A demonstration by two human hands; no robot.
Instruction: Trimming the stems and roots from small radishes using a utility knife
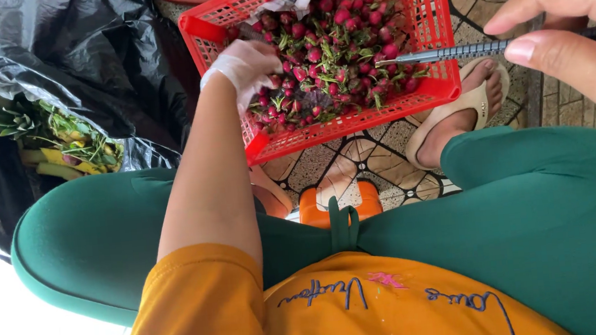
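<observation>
A red plastic basket (352, 123) on the tiled floor holds many small dark-red fruits (344, 34) with green leafy calyces. My left hand (246, 68), in a thin white glove, reaches into the basket's left side and rests on the fruits; whether it grips one is hidden. My right hand (573, 28) is bare and pinches a slim grey metal tool (446, 52) between thumb and fingers, its tip pointing left over the fruits.
A black plastic bag (51, 52) at the left lies open with green and yellow plant scraps (58, 142) inside. My legs in green trousers and a sandalled foot (458, 107) flank the basket. An orange stool (337, 203) shows between my knees.
</observation>
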